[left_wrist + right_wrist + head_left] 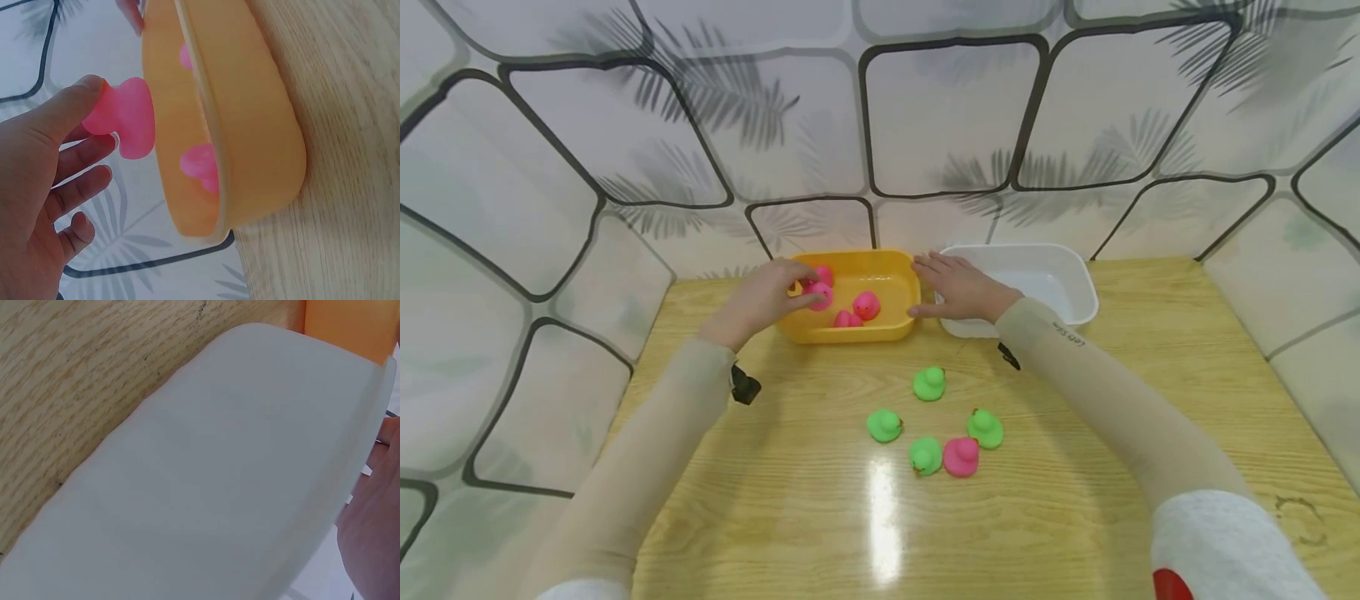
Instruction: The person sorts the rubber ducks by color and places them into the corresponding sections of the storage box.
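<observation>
My left hand (760,302) pinches a pink rubber duck (132,115) between thumb and fingers, held over the left end of the yellow tub (850,335). Inside that tub lie more pink ducks, one (867,305) near the middle and another (847,319) by the front wall. My right hand (962,289) is spread with straight fingers, its fingertips at the tub's right rim. Its palm is over the left side of the white tub (1078,287). In the right wrist view the white tub's wall hides part of the right hand (375,512).
On the wooden table (775,500) in front of the tubs sit several green ducks (929,383) and one pink duck (961,457). A patterned backdrop (955,117) rises behind the tubs and at both sides.
</observation>
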`<act>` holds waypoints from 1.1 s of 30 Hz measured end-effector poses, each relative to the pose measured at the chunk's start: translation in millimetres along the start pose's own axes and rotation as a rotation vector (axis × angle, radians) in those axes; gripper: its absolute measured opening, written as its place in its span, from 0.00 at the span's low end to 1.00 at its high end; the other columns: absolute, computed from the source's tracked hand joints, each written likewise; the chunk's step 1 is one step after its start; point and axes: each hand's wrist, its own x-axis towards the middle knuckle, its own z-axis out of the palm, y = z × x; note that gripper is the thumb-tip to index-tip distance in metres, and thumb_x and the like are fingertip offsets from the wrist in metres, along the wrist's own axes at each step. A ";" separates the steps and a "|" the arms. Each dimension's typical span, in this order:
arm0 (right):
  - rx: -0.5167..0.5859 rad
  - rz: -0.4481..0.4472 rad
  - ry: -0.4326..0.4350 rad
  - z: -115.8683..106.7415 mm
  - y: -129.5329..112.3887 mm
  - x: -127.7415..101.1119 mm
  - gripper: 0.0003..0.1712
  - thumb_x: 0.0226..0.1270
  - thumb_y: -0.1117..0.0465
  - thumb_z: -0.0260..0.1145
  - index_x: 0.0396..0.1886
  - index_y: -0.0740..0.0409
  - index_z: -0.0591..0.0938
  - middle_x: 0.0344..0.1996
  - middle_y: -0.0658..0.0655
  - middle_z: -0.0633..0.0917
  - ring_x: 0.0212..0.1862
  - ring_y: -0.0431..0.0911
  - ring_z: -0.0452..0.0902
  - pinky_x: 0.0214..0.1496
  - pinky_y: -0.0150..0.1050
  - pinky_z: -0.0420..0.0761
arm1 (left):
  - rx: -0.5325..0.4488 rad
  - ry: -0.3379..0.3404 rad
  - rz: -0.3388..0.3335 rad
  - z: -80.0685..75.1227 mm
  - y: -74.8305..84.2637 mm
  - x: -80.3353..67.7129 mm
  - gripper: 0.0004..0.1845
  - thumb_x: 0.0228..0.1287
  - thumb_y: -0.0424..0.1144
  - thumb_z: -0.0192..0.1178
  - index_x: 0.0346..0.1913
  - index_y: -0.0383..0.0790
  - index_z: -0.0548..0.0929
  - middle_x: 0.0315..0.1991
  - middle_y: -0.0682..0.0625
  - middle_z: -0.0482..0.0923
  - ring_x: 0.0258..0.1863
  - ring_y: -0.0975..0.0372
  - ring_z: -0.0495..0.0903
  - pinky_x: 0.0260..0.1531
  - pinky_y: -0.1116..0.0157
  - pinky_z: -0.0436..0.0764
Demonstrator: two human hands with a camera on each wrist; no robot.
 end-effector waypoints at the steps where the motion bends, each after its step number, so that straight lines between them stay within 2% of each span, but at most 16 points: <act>1: 0.001 0.000 0.001 0.0 -0.2 -0.2 0.55 0.75 0.31 0.58 0.84 0.63 0.52 0.83 0.64 0.52 0.84 0.62 0.40 0.82 0.58 0.43 | 0.010 -0.001 -0.012 -0.9 -1.6 -0.1 0.12 0.70 0.44 0.70 0.45 0.37 0.87 0.41 0.44 0.87 0.42 0.50 0.82 0.48 0.51 0.80; 5: 0.012 0.003 -0.008 0.2 -1.0 -1.2 0.56 0.75 0.31 0.58 0.84 0.63 0.52 0.83 0.64 0.52 0.84 0.62 0.39 0.82 0.58 0.43 | 0.022 -0.004 -0.050 -2.7 -8.4 -0.7 0.17 0.69 0.44 0.70 0.51 0.35 0.87 0.44 0.43 0.87 0.45 0.49 0.82 0.52 0.49 0.79; 11: 0.019 0.009 -0.020 2.0 -1.5 -1.5 0.57 0.74 0.29 0.58 0.85 0.62 0.51 0.84 0.63 0.51 0.84 0.61 0.39 0.83 0.58 0.42 | 0.032 0.001 -0.084 -1.5 -16.6 -2.6 0.17 0.71 0.45 0.69 0.52 0.35 0.87 0.45 0.42 0.86 0.43 0.49 0.82 0.50 0.49 0.79; 21: 0.011 0.002 -0.013 2.0 -0.7 -1.2 0.56 0.75 0.31 0.57 0.85 0.63 0.51 0.84 0.64 0.50 0.84 0.61 0.39 0.83 0.57 0.42 | 0.057 0.018 -0.092 0.7 -13.5 -8.4 0.15 0.74 0.41 0.66 0.55 0.34 0.85 0.47 0.39 0.84 0.42 0.47 0.82 0.48 0.48 0.80; 26: 0.011 0.005 -0.014 0.0 -0.9 -1.8 0.55 0.76 0.31 0.57 0.85 0.63 0.51 0.84 0.64 0.50 0.84 0.61 0.39 0.83 0.56 0.41 | 0.051 0.026 -0.030 5.2 -3.4 -12.0 0.13 0.74 0.41 0.66 0.53 0.35 0.86 0.46 0.41 0.85 0.42 0.47 0.82 0.47 0.49 0.80; 33: 0.011 -0.003 -0.010 -0.8 -0.5 -2.1 0.55 0.76 0.31 0.57 0.84 0.63 0.51 0.84 0.64 0.50 0.84 0.62 0.39 0.83 0.57 0.42 | 0.050 0.064 0.079 17.4 19.1 -20.8 0.14 0.71 0.42 0.68 0.52 0.35 0.87 0.45 0.43 0.86 0.42 0.49 0.82 0.46 0.52 0.81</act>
